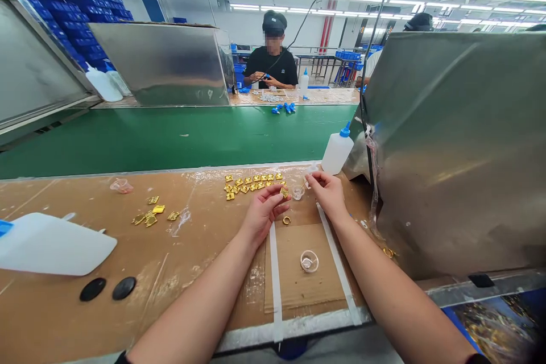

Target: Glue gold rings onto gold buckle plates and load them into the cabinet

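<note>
In front of you spreads a brown, board-topped bench (205, 256), with a long green belt-like surface (191, 139) beyond it and a tall grey metal panel (460, 148) on your right. A translucent white plastic bottle (55, 243) lies on its side at the left; a smaller white bottle with a blue nozzle (337, 151) stands upright beyond your right hand (327, 190). That hand has thumb and fingertips pinched together on something thin, too small to make out. Your left hand (265, 207) is partly curled, gripping a small shiny gold-coloured piece (284, 193) between thumb and fingers, raised over the bench. A taped brown cardboard sheet (305, 290) lies between your forearms, carrying a clear round cup (315, 266). Two black oval discs (124, 288) lie near the fallen bottle. A little clear dish (298, 197) sits between your hands. Similar gold-coloured pieces (253, 186) lie in rows just beyond your left hand. Smallest, a gold-coloured ring (286, 224) rests by the sheet's far edge.
</note>
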A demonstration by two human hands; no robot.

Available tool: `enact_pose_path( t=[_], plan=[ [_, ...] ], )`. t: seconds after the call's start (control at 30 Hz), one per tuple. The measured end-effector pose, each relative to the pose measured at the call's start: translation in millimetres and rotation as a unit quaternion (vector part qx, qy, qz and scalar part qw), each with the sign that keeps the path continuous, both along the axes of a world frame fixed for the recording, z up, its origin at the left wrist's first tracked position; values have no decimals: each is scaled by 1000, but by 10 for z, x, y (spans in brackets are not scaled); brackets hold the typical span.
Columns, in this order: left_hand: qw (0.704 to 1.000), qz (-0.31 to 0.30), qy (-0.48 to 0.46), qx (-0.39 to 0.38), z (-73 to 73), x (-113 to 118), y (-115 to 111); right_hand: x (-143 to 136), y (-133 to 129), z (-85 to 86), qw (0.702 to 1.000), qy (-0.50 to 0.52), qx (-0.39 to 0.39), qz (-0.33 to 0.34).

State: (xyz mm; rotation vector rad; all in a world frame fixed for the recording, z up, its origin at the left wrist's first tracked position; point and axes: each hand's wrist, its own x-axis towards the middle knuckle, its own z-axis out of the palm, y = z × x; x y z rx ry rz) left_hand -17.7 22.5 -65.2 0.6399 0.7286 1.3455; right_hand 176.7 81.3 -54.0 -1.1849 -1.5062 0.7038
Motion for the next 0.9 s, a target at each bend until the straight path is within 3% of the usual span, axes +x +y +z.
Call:
enact_pose_path(
  t=[0.3,0.63,0.77,0.9],
  plan=[
    [997,-47,-1,-59,-26,-28,24,-43,-46,-138,998,-23,10,50],
    [996,-63,-5,-68,-15,-35,31,-76,-139,-39,996,76,51,11],
    [994,-79,-8,-72,-5,-35,23,-136,-257,-14,984,150,71,61],
    [993,-101,-9,-66,-11,-37,21,-167,-343,11,986,92,103,95]
  ],
)
